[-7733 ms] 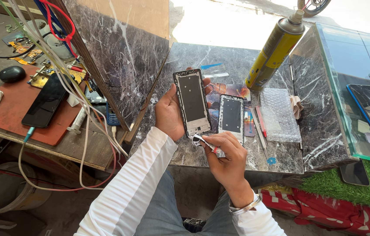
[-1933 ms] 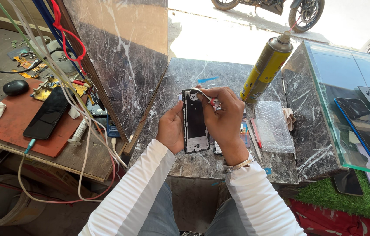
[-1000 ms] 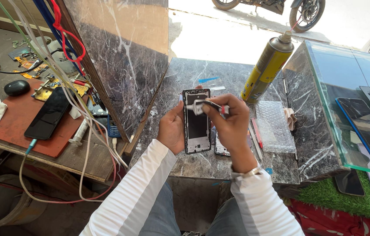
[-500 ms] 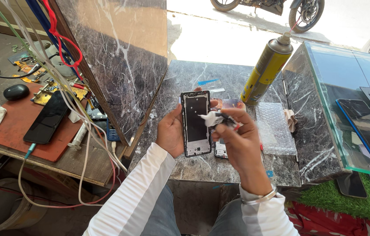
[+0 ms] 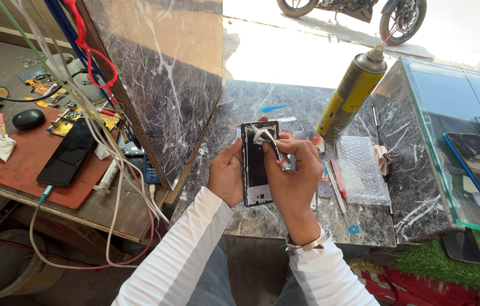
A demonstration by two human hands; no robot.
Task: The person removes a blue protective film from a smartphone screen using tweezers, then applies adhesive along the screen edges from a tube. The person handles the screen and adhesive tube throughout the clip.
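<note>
My left hand (image 5: 227,177) grips the left edge of an opened phone frame (image 5: 256,175), held upright over the dark marble counter (image 5: 240,107). My right hand (image 5: 293,170) pinches a thin tool with a red handle (image 5: 276,153), its tip pressing a small white wad (image 5: 261,135) against the top of the phone frame. A second phone part (image 5: 324,182) lies on the counter, mostly hidden behind my right hand.
A yellow spray can (image 5: 353,92) stands at the back of the counter beside a bubble-wrap sheet (image 5: 361,169) and slim tools (image 5: 339,181). Right: glass case (image 5: 449,113) holding phones. Left: a lower bench with a red mat (image 5: 18,170), black phone (image 5: 68,160), cables and a marble partition (image 5: 155,85).
My right hand has lifted from the counter to the phone's top, and the tool with its white wad has been working there. The left hand keeps holding the frame.
</note>
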